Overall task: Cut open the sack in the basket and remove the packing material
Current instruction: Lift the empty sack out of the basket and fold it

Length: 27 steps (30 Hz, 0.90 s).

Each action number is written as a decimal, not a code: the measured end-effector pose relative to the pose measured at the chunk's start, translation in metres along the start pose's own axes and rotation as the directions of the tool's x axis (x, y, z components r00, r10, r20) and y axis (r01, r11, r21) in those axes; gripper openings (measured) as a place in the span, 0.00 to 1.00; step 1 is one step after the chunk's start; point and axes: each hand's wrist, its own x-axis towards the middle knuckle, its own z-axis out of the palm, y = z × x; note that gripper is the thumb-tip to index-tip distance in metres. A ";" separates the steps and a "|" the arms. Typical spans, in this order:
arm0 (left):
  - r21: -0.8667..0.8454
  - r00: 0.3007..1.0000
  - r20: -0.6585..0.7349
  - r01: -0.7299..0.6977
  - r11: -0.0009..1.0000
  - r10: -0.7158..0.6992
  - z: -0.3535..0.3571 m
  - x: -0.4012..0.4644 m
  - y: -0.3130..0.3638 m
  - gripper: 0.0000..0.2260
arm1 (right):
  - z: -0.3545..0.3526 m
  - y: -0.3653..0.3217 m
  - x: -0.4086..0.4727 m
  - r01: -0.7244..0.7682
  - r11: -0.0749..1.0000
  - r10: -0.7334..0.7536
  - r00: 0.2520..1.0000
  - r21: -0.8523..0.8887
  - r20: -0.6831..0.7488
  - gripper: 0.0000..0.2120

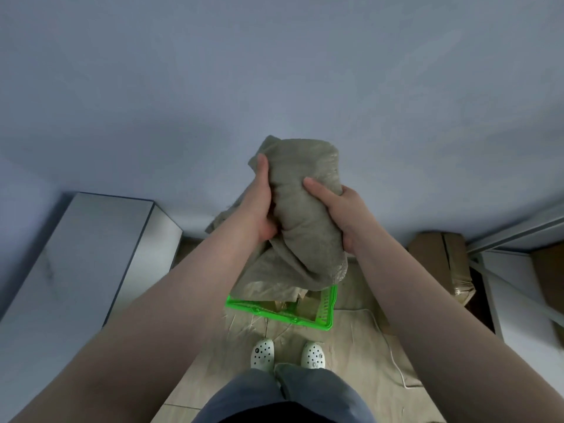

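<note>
While it hangs in the middle of the frame, the grey-green sack [305,215] is held up in the air by both hands, bunched and folded, its lower folds drooping down to the top of the green basket [326,306] that sits on the floor just below it. Whether the sack's bottom edge touches the basket rim cannot be told. The left hand [259,206] grasps the sack's left side, thumb pressed up along the cloth and fingers hidden behind it. The right hand [341,209] grasps the right side, thumb laid across the front of the bundle and fingers wrapped round the back. Inside the basket, below the sack, some pale crumpled material [293,302] shows, too small to make out clearly.

Lower in the frame, two white clogs [288,355] stand on a wooden floor [351,346] just in front of the basket, with dark trouser legs [283,395] at the bottom edge. A white cable [393,358] trails over the floor to the right of the feet. At the left stands a white cabinet [91,254]; at the right, brown cardboard boxes [442,257] lean against a pale wall [274,71] that fills the upper half.
</note>
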 end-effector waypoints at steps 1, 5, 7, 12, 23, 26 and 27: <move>0.073 0.997 -0.023 -0.067 0.995 0.068 -0.002 0.003 0.002 0.35 | -0.004 0.003 0.001 -0.029 0.996 0.031 0.999 0.082 -0.017 0.22; 0.752 0.803 -0.182 -0.258 0.606 0.567 -0.021 0.015 0.000 0.29 | -0.015 0.013 0.005 -0.123 0.917 0.090 0.991 0.379 0.103 0.31; 0.761 0.868 -0.134 -0.219 0.611 0.478 -0.030 0.018 -0.002 0.30 | -0.018 0.009 0.005 -0.160 0.874 0.057 0.972 0.460 0.229 0.31; 0.235 0.976 0.064 -0.219 0.947 0.209 -0.027 0.004 -0.001 0.28 | -0.013 0.018 0.021 -0.167 0.930 0.127 0.982 0.328 0.142 0.27; 0.094 0.938 -0.157 -0.297 0.950 0.309 -0.033 0.009 0.001 0.18 | -0.039 0.006 0.026 0.080 0.996 -0.058 0.911 0.037 -0.409 0.24; 0.195 0.879 -0.210 -0.391 0.899 0.428 -0.027 0.012 -0.004 0.19 | -0.018 -0.014 0.016 0.121 0.980 -0.144 0.979 -0.158 -0.144 0.36; 0.227 0.880 -0.185 -0.395 0.890 0.438 -0.022 0.010 -0.006 0.18 | -0.008 -0.014 0.014 0.104 0.970 -0.122 0.990 -0.220 -0.072 0.42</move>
